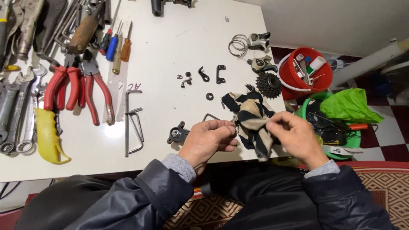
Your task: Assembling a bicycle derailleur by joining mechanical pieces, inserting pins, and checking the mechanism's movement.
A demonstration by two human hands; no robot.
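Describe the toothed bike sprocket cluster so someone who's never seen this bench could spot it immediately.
Start at the white table's right edge, next to the red bucket. The sprocket cluster lies there, just beyond the striped rag. It is the only round, dark, stepped part ringed with teeth.

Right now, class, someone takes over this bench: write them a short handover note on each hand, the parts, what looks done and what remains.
Left hand: closed on a small metal part at the table edge, touching the striped rag.
Right hand: pinching the rag's right side.
Parts: cog cluster just behind the rag; small black links and bolts mid-table; black pulley piece left of the left hand; hex keys further left.
Done: parts appear stripped and laid out.
Left: the loose parts lie unassembled; whether they are wiped is not clear.
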